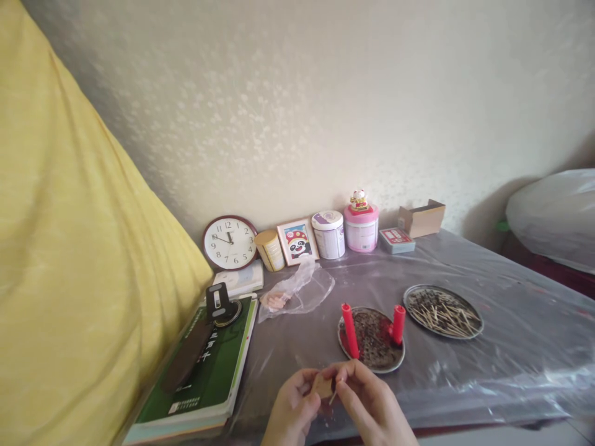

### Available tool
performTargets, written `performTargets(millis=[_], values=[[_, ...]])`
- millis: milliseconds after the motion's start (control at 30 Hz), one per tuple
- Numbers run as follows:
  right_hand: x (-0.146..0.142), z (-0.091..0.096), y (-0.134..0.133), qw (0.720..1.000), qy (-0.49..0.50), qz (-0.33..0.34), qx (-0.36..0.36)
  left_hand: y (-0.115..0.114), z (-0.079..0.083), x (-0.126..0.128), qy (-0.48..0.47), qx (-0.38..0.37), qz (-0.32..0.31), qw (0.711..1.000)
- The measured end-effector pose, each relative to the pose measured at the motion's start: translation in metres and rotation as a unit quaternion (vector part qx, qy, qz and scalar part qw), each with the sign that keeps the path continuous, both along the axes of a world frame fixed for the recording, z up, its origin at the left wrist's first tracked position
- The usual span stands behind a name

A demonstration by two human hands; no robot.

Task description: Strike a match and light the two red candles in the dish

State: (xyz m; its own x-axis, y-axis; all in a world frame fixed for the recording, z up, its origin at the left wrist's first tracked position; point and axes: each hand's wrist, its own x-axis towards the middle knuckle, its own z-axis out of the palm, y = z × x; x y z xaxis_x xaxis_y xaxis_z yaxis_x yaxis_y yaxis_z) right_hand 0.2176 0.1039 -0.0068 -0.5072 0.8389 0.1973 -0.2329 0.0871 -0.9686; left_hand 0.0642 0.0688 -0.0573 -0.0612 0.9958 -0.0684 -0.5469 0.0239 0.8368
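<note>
My left hand pinches a small brown matchbox at the table's front edge. A thin pale matchstick sticks out from between the thumb and fingers of my right hand, right against the side of the box. Just beyond my hands, a round metal plate with a dark, crusted surface bears two red candles. The taller red candle leans slightly at the left; the shorter one stands at the right. I see no flame on either wick.
Right of the candles, another round plate holds many used matchsticks. A crumpled plastic bag lies behind. Books with a black stand are at left, beside a yellow curtain. A clock, picture frame and tins line the wall.
</note>
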Motion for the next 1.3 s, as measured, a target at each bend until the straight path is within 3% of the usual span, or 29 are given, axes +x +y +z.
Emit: performTargets(millis=[100,300,500,633,933,1300], values=[[0.001,0.004,0.000,1.000,0.010,-0.022,-0.010,0.000,0.002,-0.005,0.005,-0.005,-0.006,1.000],[0.005,0.008,0.003,0.986,0.000,-0.160,-0.041,0.000,0.003,-0.014,-0.006,-0.006,0.001,1.000],[0.008,0.016,0.008,0.969,0.042,-0.236,-0.068,0.001,0.003,-0.013,-0.026,-0.003,0.023,0.999],[0.008,0.015,0.007,0.967,0.042,-0.242,-0.068,0.001,0.001,-0.014,-0.025,-0.001,0.029,0.999],[0.001,0.006,-0.011,0.968,-0.030,-0.247,0.027,0.000,0.003,-0.012,0.017,0.019,0.005,1.000],[0.000,0.009,-0.015,0.959,-0.054,-0.250,0.120,-0.001,0.009,-0.007,0.053,0.018,0.031,0.998]])
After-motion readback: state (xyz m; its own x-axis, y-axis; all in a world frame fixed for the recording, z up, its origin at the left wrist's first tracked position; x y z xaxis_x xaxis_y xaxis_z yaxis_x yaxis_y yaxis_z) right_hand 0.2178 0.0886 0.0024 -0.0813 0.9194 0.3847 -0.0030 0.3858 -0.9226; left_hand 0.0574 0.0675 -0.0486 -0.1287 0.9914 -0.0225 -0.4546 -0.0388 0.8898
